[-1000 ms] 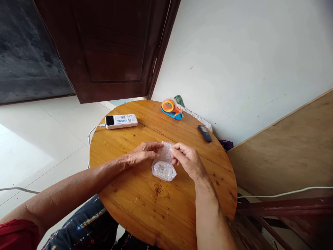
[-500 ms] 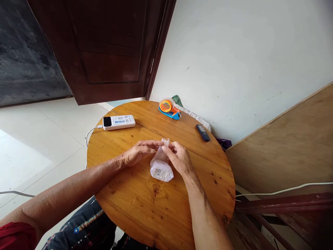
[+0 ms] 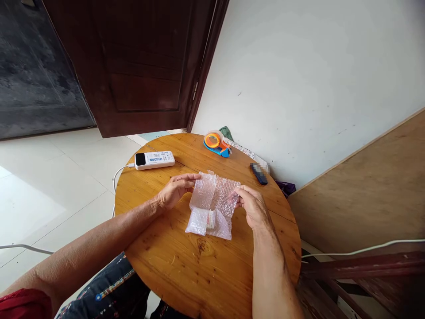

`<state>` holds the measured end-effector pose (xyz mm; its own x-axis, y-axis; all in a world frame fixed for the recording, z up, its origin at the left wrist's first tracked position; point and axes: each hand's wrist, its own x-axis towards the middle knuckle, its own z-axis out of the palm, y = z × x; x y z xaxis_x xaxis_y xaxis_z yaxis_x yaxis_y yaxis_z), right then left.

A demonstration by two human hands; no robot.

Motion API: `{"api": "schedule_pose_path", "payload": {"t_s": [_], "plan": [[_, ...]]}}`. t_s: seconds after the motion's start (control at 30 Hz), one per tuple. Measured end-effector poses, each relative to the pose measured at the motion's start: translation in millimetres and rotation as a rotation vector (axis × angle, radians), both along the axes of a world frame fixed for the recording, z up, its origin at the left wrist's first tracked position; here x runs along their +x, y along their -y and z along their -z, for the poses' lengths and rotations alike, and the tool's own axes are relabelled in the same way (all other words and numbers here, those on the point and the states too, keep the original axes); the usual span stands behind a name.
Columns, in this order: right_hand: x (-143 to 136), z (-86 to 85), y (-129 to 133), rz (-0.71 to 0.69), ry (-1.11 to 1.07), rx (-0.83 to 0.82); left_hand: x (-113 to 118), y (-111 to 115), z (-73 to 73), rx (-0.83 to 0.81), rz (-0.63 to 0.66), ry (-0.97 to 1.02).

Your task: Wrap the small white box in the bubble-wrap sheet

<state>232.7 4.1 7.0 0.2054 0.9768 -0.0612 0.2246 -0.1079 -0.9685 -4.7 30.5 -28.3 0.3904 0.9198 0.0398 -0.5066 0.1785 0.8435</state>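
left hand (image 3: 175, 191) pinches bubble wrap (image 3: 226, 193) at its far left; right hand (image 3: 251, 204) grasps the right edge. small packet (image 3: 210, 219) partly covered, near end. tape dispenser (image 3: 217, 144) far on counter (image 3: 212, 274).

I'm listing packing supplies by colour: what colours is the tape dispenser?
The tape dispenser is orange and blue, seen best in the head view.

I seem to be in a home: before me is a small round wooden desk (image 3: 159, 261), with a pale tiled floor (image 3: 66, 177) below, a dark panelled door (image 3: 142, 88) ahead, a scuffed white wall (image 3: 299, 66) and a plain wooden board (image 3: 372, 190) to my right.
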Motion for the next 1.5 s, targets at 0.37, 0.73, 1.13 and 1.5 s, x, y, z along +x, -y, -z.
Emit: {"api": "schedule_pose_path", "payload": {"t_s": [0.37, 0.73, 1.13, 1.5], "plan": [[-24.7, 11.2, 0.3, -0.172, -0.42, 0.005, -5.3, 17.4, -6.6, 0.518, -0.243, -0.729], [-19.3, 15.5, -4.3, -0.071, -0.302, 0.047, 1.2, 3.9, 2.3, 0.0, -0.183, -0.243], [11.2, 26.6, -14.0, 0.101, 0.13, 0.042, -5.1, -13.4, 2.2, -0.185, -0.318, -0.158], [21.2, 41.2, -20.0, 0.124, 0.407, 0.12, -24.6, 5.6, -20.7, 0.423, -0.394, -0.644]]}}
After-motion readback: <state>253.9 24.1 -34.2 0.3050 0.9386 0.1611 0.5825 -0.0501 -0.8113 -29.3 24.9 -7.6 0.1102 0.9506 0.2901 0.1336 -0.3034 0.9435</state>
